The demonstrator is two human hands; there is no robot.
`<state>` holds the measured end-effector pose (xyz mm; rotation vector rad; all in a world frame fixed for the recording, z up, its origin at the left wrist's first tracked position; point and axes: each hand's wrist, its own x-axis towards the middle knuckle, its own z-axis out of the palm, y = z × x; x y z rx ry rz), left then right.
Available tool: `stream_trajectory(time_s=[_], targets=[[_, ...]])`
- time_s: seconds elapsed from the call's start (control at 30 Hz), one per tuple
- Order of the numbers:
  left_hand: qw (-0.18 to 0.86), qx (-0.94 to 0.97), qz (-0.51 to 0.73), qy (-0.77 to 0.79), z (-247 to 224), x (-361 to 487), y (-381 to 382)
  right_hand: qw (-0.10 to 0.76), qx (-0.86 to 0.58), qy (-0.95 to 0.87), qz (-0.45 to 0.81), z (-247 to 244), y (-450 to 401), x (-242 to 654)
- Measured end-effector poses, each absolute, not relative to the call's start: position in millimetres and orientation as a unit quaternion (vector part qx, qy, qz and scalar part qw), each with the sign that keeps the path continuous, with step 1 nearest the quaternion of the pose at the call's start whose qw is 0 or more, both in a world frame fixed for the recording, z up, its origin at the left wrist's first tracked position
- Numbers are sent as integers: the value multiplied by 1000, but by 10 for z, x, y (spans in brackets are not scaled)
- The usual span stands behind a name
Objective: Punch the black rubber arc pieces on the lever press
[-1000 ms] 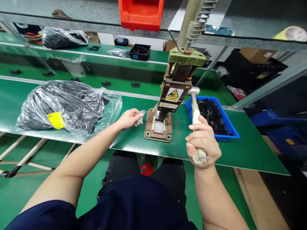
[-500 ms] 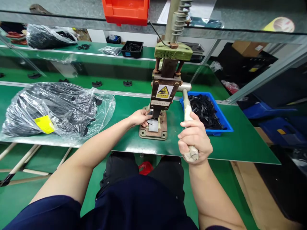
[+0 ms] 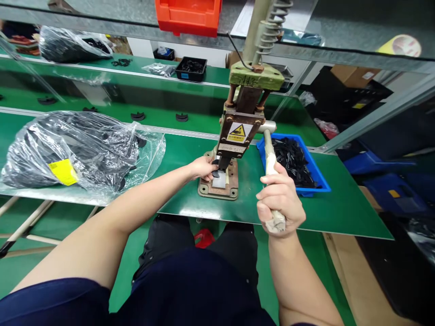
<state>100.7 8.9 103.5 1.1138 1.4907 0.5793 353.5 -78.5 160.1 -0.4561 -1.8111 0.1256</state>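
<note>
A hand-operated press [image 3: 240, 129] with a yellow warning sticker stands on the green table. My right hand [image 3: 281, 199] is wrapped round its taped lever [image 3: 271, 163], which points down toward me. At the foot of the press, my left hand [image 3: 204, 168] pinches a small black curved plastic part [image 3: 215, 168] beneath the ram. The part touches or nearly touches the ram tip; I cannot tell which. In front of it a pale metal plate [image 3: 219, 181] lies on the rusty base [image 3: 233, 180]. Some of my left fingers are hidden behind the part.
A blue tray [image 3: 324, 185] of black strips stands right of the press. To the left lies a clear bag [image 3: 74, 149] of black parts. Behind, curved black pieces [image 3: 181, 117] sit on a green strip. An orange bin [image 3: 188, 18] is on the overhead shelf.
The view has shifted slightly, so the press sits further right and tilts more. Both hands keep their grips; the black part shows more clearly in my left fingers.
</note>
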Motion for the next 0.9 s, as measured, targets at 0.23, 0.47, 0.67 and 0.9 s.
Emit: stream_trajectory(time_s=[0.23,0.47,0.67,0.9], targets=[[567,492,204,628,1104,953,180,579,-185,-792,50,1618,-779,3549],[584,430,257,639,913,982,46,594,-184,-781,51,1622,-773,3529],[587,458,326,583,941,934,-114,595,-183,-780,58,1626,-753,3552],[385,636,282,607,888,-321,-49,618,-176,-765,50,1578,-688,3541]])
